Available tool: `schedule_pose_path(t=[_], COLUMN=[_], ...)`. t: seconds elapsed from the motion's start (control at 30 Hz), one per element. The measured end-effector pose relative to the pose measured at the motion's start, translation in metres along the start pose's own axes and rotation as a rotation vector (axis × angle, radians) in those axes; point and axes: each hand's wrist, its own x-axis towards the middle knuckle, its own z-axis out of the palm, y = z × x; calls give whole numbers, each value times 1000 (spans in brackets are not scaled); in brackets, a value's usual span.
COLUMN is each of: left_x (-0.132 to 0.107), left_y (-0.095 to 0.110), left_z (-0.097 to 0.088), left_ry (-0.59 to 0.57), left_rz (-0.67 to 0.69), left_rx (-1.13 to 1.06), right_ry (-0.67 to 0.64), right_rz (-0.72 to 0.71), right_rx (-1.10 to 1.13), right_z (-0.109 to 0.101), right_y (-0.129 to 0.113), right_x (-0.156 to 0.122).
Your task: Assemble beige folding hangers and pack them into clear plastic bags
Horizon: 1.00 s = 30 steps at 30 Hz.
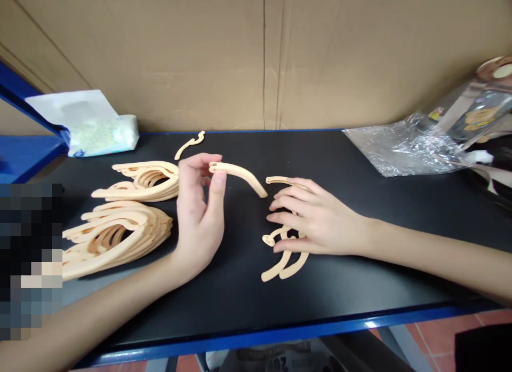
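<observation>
- The left hand (199,209) pinches a curved beige piece (242,173) above the black table (232,302).
- The right hand (316,217) spreads over loose beige pieces (280,264); whether it grips any, one cannot tell.

Count: hands, 2 (left hand (200,214), right hand (320,220)). Curved beige arm (242,174) in left fingers, 1. Loose beige pieces (276,268) by the right hand, at least 3; overlap prevents exact count. Separate hook-shaped piece (191,145), 1. Nested stacks of beige pieces, 2: rear stack (164,191), front stack (148,244); members uncountable. Plastic packet (104,136), 1. Black tabletop (224,302), 1.
</observation>
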Motion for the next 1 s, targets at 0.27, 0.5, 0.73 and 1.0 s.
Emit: schedule_pose_path(t=[0.27,0.5,0.73,1.0], left_x=[-8,-16,-22,-16], left_y=[18,20,15,16], left_z=[-2,-10,-1,-2], left_ry=[-69,-542,-640,-757], left_rz=[259,356,437,491], left_rx=[-252,64,171,275], right_ry=[52,169,207,338], right_rz=[125,186,201,166], right_rx=[240,278,403,533], right_z=[-1,-11,-4,-1], right_y=[-11,-2,-7,-20], right_x=[16,-6,-15,-13])
